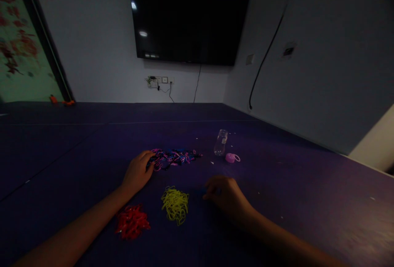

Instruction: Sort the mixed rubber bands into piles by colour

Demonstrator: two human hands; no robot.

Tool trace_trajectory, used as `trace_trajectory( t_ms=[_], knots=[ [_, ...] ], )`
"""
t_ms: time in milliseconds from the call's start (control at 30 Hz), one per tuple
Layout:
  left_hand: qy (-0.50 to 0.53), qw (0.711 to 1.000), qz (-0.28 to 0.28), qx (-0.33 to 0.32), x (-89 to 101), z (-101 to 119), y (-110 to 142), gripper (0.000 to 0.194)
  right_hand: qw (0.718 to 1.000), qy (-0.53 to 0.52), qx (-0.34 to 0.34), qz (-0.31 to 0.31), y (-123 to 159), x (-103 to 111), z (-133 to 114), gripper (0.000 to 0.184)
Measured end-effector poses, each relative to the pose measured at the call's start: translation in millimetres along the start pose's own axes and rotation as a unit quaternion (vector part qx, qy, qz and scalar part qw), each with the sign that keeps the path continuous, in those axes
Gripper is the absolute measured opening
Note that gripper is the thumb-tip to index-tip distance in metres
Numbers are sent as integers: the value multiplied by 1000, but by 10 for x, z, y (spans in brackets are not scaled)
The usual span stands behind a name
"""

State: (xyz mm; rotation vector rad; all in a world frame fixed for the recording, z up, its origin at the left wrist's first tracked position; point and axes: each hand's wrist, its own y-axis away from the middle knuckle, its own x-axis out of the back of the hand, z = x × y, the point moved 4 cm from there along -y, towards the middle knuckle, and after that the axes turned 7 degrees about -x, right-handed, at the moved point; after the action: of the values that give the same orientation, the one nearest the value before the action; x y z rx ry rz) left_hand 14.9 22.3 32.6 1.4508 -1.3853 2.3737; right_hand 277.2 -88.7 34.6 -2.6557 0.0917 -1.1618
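- Red pile (132,222) and yellow-green pile (175,204): each one colour, set apart.
- Right hand (226,195): fingers curled by a dim blue bit; I can't tell its grip.
- Left hand (137,172) touches the mixed heap (186,158), colours intermingled; fingertips partly hidden, grip unclear.
- Pink cap (230,158) off, beside the upright clear bottle (220,146).

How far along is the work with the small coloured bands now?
Looks done: a red pile of glossy bands and a yellow-green pile of thin bands lie apart.
In hand: the left hand touches a mixed pink, blue and dark pile; the right hand is by something blue, too dark to identify.
Left: that mixed pile is unseparated; the clear bottle is uncapped.
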Motion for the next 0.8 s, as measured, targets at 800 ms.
trace_trajectory(
  t_ms=[800],
  knots=[
    [6, 1000, 9, 12, 2, -21, 9, 25, 994, 87, 71, 6, 16, -98, 37, 32]
  ],
)
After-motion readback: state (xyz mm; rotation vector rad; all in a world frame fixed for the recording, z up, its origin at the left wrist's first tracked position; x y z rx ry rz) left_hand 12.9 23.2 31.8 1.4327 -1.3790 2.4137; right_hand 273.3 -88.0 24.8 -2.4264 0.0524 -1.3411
